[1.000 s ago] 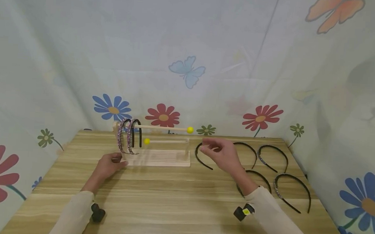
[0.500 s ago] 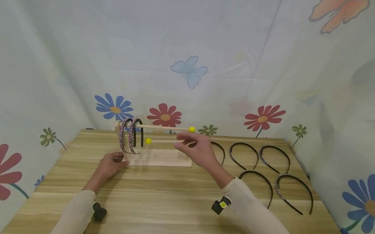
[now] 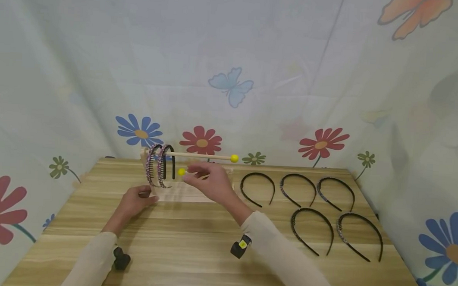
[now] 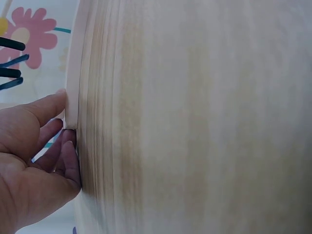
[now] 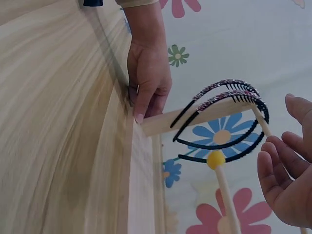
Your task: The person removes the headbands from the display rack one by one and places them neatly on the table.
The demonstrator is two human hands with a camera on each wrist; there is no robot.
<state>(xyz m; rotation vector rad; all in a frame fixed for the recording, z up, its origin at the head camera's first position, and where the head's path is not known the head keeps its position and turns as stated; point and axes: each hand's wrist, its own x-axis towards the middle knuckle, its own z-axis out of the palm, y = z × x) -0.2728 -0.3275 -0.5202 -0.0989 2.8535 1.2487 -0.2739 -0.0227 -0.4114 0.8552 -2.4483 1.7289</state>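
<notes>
Bottom of head view: two cream sleeves, the left sleeve (image 3: 92,261) at lower left, the right sleeve (image 3: 285,258) running up from lower right of centre, a small black wrist camera (image 3: 121,259) and its twin, the second wrist camera (image 3: 241,246), by the cuffs. Wood-grain table (image 3: 184,261) under everything

Left hand (image 3: 135,202), left of centre: narrow, pinching the left end of the wooden stand (image 3: 179,195). Left wrist view agrees: thumb on the pale board edge, other fingers bent round its end

Right hand (image 3: 211,182), mid frame: in front of the stand, fingers loosely bent, thumb apart from them, gap fairly wide. Fingertips right beside the lower yellow ball (image 3: 181,172); contact cannot be told

Stand sits just left of centre, base on the table. Lower rod (image 5: 227,201) ends in that ball and is partly hidden by the right hand in head view. Upper rod (image 3: 203,156) runs right from the left-hand upright (image 5: 168,119) to the upper yellow ball (image 3: 234,158)

Two black headbands with pink glitter, the left one (image 3: 150,167) and its neighbour (image 3: 160,167), hang on the upper rod near the upright, side by side

Right side of frame: five dark headbands on the table, spaced apart. Lower row: a lower-left headband (image 3: 311,210) and a lower-right headband (image 3: 355,214). Upper row: first headband (image 3: 257,174), second headband (image 3: 298,174), third headband (image 3: 336,179)

Farthest: pale fabric backdrop (image 3: 178,71), blue butterfly (image 3: 232,87) centre, orange butterfly (image 3: 414,16) upper right, flowers along the table's back edge
</notes>
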